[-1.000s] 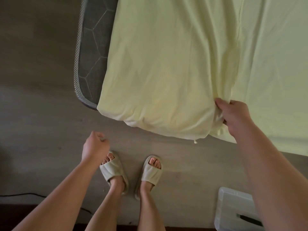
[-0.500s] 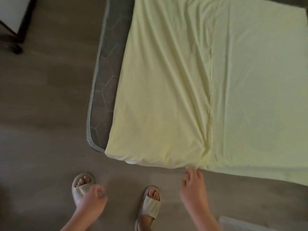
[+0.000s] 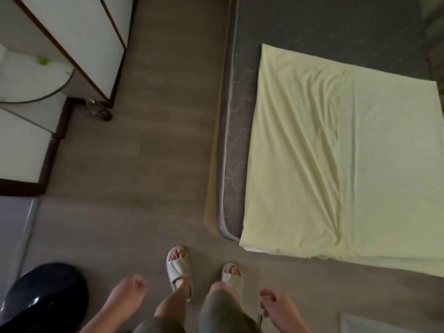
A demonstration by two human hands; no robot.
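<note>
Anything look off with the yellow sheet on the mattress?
Yes. The yellow sheet covers only part of the mattress, leaving its left strip and far end bare. Its left half is creased diagonally, and its near edge seems to hang past the mattress end.

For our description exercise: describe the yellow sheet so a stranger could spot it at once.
Find the grey, hexagon-quilted mattress on the right. Spread over its near end is the sheet. It alone is pale yellow, with a seam down its middle.
</note>
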